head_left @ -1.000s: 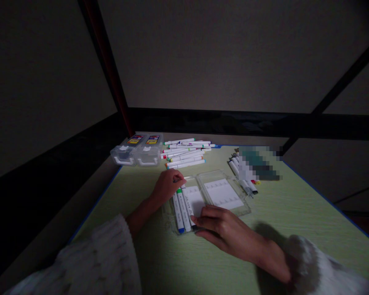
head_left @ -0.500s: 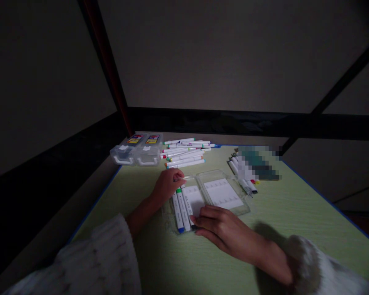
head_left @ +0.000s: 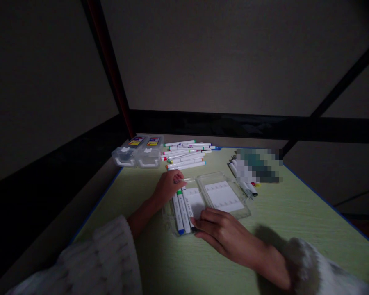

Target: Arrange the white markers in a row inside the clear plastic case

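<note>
An open clear plastic case lies on the pale green table, with a white paper insert in each half. Three white markers lie side by side in its left half. My left hand rests at the far ends of those markers, fingers curled in a pinch on one marker's tip. My right hand lies at the case's near edge, fingers stretched flat and touching the markers' near ends.
A heap of white markers lies at the table's far side. Two shut clear cases with bright labels stand to its left. More markers and a blurred-out object lie at the far right. A dark frame rail runs behind the table.
Both hands have stayed nearly in place at the markers in the case; the view has shifted slightly downward.
</note>
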The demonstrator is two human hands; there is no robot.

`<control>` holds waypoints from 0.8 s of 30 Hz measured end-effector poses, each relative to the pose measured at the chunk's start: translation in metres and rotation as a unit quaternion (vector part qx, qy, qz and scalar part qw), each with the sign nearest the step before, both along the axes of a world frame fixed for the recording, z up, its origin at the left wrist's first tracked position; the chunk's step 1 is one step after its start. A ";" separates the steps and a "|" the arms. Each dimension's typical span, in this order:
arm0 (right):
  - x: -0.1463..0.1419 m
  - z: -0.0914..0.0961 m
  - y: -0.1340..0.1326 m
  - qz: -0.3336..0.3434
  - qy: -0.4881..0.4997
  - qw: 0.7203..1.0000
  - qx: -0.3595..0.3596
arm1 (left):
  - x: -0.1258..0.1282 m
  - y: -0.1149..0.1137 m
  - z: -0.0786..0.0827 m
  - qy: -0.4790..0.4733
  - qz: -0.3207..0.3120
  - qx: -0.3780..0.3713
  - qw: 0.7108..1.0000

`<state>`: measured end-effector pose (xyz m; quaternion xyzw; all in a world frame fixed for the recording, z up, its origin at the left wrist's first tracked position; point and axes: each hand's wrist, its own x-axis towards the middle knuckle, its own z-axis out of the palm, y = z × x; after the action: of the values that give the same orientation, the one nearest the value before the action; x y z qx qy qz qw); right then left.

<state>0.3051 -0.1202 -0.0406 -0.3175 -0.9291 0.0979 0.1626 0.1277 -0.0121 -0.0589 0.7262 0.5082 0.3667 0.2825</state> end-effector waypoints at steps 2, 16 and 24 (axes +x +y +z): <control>0.000 0.000 0.000 -0.001 -0.001 1.000 0.010 | 0.000 0.000 0.001 0.000 -0.001 -0.002 1.000; 0.000 0.003 -0.003 -0.007 -0.023 0.999 0.043 | -0.006 0.006 0.006 0.036 0.032 0.067 0.997; 0.000 0.004 -0.003 -0.006 -0.027 0.999 0.033 | -0.011 0.023 0.002 0.045 0.041 0.104 0.993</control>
<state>0.3048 -0.1230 -0.0362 -0.3202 -0.9338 0.0575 0.1487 0.1166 0.0111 -0.0574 0.7457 0.5090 0.3961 0.1673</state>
